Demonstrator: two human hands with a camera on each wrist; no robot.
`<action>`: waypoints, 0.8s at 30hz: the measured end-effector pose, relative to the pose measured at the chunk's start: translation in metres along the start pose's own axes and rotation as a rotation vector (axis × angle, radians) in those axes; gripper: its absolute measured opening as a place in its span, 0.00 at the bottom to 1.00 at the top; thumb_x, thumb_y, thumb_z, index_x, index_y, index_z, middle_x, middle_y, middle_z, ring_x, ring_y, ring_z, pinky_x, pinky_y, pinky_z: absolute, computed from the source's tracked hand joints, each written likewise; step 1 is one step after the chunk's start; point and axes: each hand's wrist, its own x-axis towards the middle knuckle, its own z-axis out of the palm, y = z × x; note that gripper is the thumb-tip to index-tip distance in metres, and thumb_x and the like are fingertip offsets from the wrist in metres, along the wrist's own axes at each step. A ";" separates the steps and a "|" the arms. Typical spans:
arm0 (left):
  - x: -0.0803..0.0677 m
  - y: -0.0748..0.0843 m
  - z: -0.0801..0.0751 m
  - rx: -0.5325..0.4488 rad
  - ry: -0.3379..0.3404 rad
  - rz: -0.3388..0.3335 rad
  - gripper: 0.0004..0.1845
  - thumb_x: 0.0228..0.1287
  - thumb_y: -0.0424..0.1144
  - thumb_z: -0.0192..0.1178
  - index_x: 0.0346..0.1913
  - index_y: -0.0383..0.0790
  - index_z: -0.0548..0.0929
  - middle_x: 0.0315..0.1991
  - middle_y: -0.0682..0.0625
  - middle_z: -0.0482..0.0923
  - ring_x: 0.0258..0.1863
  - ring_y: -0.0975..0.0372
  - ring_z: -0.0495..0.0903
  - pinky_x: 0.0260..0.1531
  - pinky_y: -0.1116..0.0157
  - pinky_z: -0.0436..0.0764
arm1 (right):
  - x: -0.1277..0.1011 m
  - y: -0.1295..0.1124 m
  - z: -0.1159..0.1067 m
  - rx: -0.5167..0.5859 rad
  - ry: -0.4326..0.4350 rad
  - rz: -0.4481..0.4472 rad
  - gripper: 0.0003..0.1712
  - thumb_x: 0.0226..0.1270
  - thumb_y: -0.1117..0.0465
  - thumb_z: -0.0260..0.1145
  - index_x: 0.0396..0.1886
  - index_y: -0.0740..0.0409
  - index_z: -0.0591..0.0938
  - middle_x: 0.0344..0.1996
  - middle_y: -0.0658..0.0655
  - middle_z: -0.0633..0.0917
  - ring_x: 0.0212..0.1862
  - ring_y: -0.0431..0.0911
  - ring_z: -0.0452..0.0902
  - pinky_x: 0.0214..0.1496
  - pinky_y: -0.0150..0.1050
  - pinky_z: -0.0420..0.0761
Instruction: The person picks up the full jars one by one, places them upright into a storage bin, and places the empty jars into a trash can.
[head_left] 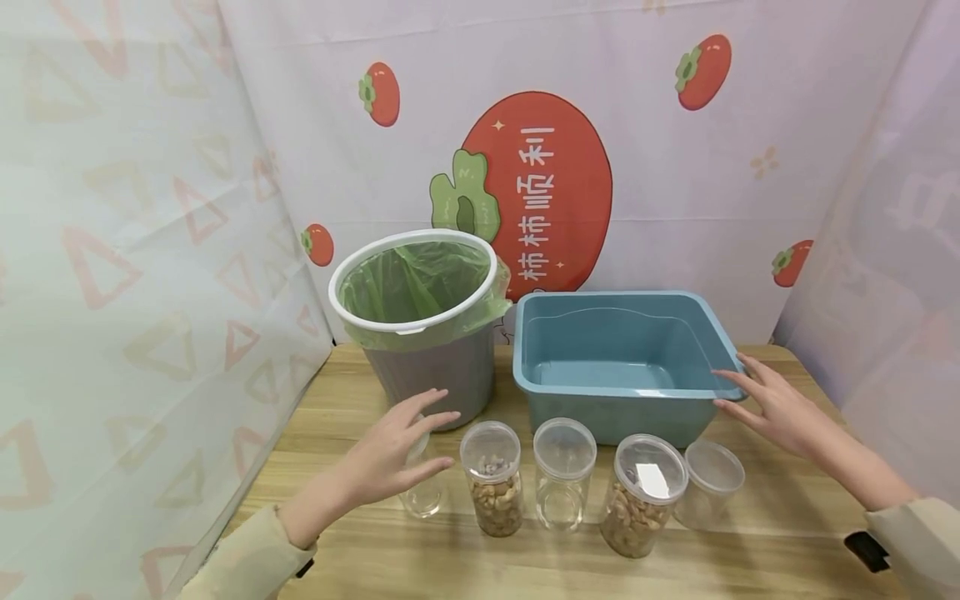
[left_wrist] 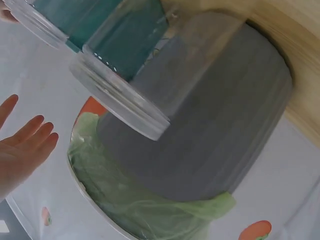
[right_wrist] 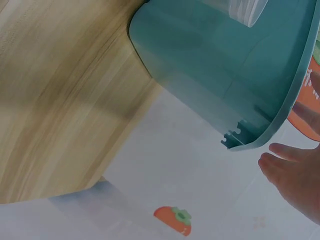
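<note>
Several clear jars with lids stand in a row. My left hand (head_left: 382,458), fingers spread, hovers over the leftmost jar (head_left: 424,498), partly covering it. Beside that is a jar of nuts (head_left: 497,502), then a jar without visible contents (head_left: 561,496), another jar of nuts (head_left: 634,518), and a see-through jar (head_left: 708,492) at the right end. My right hand (head_left: 783,412) is held out with loose, spread fingers by the right front corner of a blue basin (head_left: 615,408). In the right wrist view its fingers (right_wrist: 287,162) lie close to the basin's rim. Neither hand holds anything.
A grey bin (head_left: 442,379) with a white rim and green liner bag (head_left: 420,279) stands behind the jars at the left. The wooden table (head_left: 360,567) is bordered by a printed cloth backdrop (head_left: 660,192) at the back and sides.
</note>
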 end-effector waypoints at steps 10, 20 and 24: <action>0.005 0.020 0.031 -0.148 0.018 -0.104 0.22 0.54 0.45 0.61 0.51 0.40 0.75 0.57 0.43 0.66 0.55 0.53 0.68 0.47 0.56 0.72 | -0.001 -0.002 0.006 -0.023 0.113 -0.058 0.12 0.52 0.61 0.66 0.35 0.56 0.74 0.40 0.68 0.70 0.38 0.62 0.70 0.32 0.55 0.69; 0.005 0.029 0.051 -0.276 -0.052 -0.218 0.25 0.56 0.49 0.58 0.56 0.44 0.70 0.62 0.44 0.58 0.59 0.51 0.62 0.48 0.52 0.70 | 0.000 -0.002 0.010 -0.045 0.149 -0.066 0.11 0.51 0.62 0.67 0.33 0.55 0.74 0.36 0.66 0.72 0.34 0.59 0.71 0.29 0.53 0.70; 0.005 0.029 0.056 -0.312 -0.089 -0.268 0.26 0.55 0.49 0.59 0.57 0.45 0.70 0.63 0.44 0.56 0.59 0.50 0.62 0.49 0.51 0.69 | 0.000 -0.003 0.012 -0.055 0.163 -0.063 0.10 0.52 0.62 0.66 0.32 0.56 0.73 0.35 0.68 0.72 0.33 0.60 0.71 0.28 0.53 0.71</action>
